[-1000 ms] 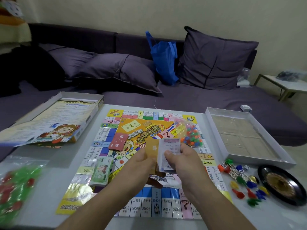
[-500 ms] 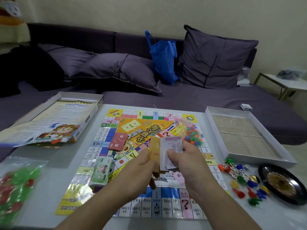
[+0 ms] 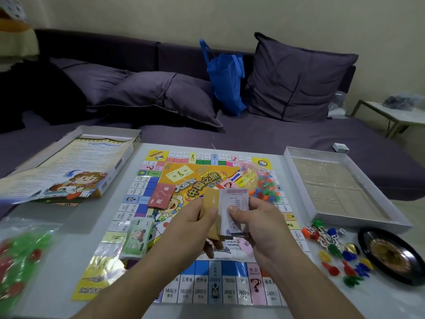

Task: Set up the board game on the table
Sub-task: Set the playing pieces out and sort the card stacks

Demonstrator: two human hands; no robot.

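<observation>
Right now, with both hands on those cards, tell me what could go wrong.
The left hand and right hand split a loose stack of tan-backed paper cards above the colourful game board; some could slip and scatter. The clear bag of small coloured plastic pieces lies just beyond the hands and could get knocked.
</observation>
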